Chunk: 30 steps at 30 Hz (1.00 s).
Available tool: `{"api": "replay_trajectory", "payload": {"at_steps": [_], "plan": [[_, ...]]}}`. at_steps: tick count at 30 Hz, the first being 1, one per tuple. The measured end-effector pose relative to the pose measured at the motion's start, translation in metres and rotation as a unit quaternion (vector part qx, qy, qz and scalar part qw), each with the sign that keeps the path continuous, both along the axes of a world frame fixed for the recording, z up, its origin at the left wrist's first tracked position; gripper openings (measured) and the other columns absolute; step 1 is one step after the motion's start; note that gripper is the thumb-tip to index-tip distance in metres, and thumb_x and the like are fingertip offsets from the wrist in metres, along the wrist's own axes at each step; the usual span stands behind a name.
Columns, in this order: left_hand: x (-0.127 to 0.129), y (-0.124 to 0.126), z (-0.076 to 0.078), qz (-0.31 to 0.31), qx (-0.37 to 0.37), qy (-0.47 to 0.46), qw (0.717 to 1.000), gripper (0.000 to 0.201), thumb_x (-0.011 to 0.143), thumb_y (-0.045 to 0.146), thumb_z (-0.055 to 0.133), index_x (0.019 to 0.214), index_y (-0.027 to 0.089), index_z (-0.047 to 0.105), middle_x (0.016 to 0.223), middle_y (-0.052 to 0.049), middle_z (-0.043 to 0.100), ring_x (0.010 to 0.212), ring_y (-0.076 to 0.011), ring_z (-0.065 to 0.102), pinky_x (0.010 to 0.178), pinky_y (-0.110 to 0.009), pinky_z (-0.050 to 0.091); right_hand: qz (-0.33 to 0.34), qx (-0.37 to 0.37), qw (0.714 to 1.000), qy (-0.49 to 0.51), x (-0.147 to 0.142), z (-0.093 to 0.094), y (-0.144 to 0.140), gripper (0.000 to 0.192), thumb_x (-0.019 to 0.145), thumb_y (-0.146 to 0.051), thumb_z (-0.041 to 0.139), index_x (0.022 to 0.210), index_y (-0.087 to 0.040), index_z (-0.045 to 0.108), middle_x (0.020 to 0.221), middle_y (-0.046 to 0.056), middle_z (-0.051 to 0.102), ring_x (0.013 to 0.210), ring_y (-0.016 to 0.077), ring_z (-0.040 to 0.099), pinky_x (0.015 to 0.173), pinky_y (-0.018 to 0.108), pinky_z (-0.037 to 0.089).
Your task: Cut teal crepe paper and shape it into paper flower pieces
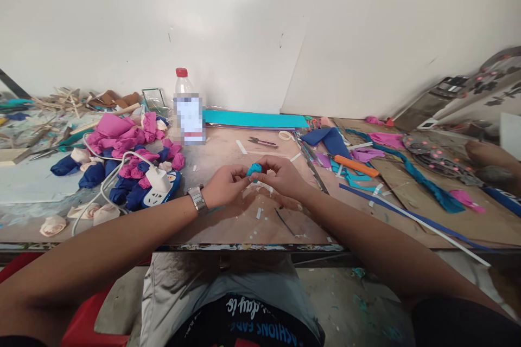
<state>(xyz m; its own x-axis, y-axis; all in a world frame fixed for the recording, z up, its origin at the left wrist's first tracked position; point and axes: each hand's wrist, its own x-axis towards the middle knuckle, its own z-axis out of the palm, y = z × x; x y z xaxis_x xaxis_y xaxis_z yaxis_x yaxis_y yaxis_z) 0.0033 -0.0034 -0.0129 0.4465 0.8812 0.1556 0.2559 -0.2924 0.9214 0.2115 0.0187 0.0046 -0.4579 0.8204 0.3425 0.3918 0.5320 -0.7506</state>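
Between my two hands, just above the work table [228, 225], is a small turquoise rolled flower [254, 168] that looks like paper or cloth. My left hand [228, 183], with a metal watch on its wrist, pinches it from the left. From the right, the fingers and thumb of my right hand [280, 176] close on the same flower. Its underside is hidden by my thumbs. Small white scraps [259, 213] lie on the table below my hands. Beyond them rest a pair of thread snips [262, 142] and a roll of tape [285, 135].
Pink, blue and cream rolled flowers [122, 135] are heaped at left beside a power strip [160, 195] with a white cable. A phone [189, 119] leans against a bottle [183, 82]. At right lie an orange-handled cutter [356, 166], fabric strips and cardboard. Another person's arm [490, 157] shows far right.
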Motion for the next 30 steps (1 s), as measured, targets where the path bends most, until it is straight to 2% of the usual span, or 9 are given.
{"api": "replay_trajectory", "payload": {"at_steps": [5, 7, 16, 22, 26, 30], "plan": [[-0.0001, 0.0048, -0.0019, -0.012, 0.004, -0.073, 0.997, 0.045, 0.091, 0.056, 0.063, 0.097, 0.014, 0.075, 0.085, -0.004, 0.073, 0.074, -0.0154, 0.060, 0.069, -0.026, 0.044, -0.002, -0.003, 1.000, -0.015, -0.0011, 0.0007, -0.0008, 0.038, 0.084, -0.056, 0.074, 0.088, -0.018, 0.073, 0.077, 0.002, 0.068, 0.070, 0.0148, 0.057, 0.064, 0.027, 0.044], [-0.0001, 0.0064, -0.0028, -0.006, -0.001, -0.084, 0.996, 0.044, 0.090, 0.055, 0.064, 0.098, 0.014, 0.075, 0.090, -0.005, 0.075, 0.079, -0.0173, 0.064, 0.074, -0.027, 0.047, -0.013, -0.003, 1.000, -0.023, -0.0008, 0.0001, -0.0003, 0.039, 0.084, -0.057, 0.074, 0.087, -0.018, 0.074, 0.078, 0.003, 0.069, 0.071, 0.0154, 0.058, 0.064, 0.027, 0.044], [-0.0012, 0.0072, -0.0051, 0.030, 0.017, -0.022, 0.999, 0.037, 0.091, 0.047, 0.062, 0.098, 0.013, 0.076, 0.082, -0.004, 0.074, 0.063, -0.0125, 0.054, 0.059, -0.024, 0.037, -0.026, -0.028, 0.999, 0.005, -0.0013, -0.0017, 0.0009, 0.029, 0.083, -0.046, 0.075, 0.081, -0.017, 0.075, 0.077, 0.003, 0.072, 0.073, 0.0173, 0.063, 0.067, 0.029, 0.048], [-0.0014, 0.0062, -0.0024, 0.023, 0.020, -0.018, 0.999, 0.035, 0.092, 0.044, 0.059, 0.092, 0.013, 0.075, 0.078, -0.002, 0.072, 0.062, -0.0123, 0.052, 0.059, -0.024, 0.036, -0.010, -0.065, 0.998, 0.017, -0.0020, -0.0026, 0.0008, 0.034, 0.084, -0.051, 0.074, 0.084, -0.017, 0.075, 0.082, 0.005, 0.075, 0.075, 0.0185, 0.064, 0.068, 0.030, 0.050], [-0.0016, 0.0065, -0.0019, 0.043, 0.035, -0.003, 0.998, 0.031, 0.091, 0.041, 0.060, 0.092, 0.014, 0.076, 0.078, -0.003, 0.073, 0.065, -0.0138, 0.055, 0.060, -0.025, 0.037, -0.027, -0.071, 0.997, 0.022, -0.0014, -0.0043, 0.0021, 0.035, 0.080, -0.051, 0.077, 0.081, -0.016, 0.074, 0.077, 0.004, 0.072, 0.071, 0.0171, 0.062, 0.065, 0.028, 0.048], [-0.0028, 0.0082, -0.0034, 0.044, 0.031, -0.004, 0.999, 0.033, 0.092, 0.042, 0.059, 0.090, 0.014, 0.076, 0.080, -0.004, 0.074, 0.068, -0.0152, 0.058, 0.062, -0.026, 0.039, -0.013, -0.085, 0.996, 0.026, -0.0014, -0.0038, 0.0020, 0.037, 0.082, -0.052, 0.074, 0.082, -0.015, 0.076, 0.074, 0.003, 0.070, 0.066, 0.0151, 0.059, 0.062, 0.027, 0.044]]}}
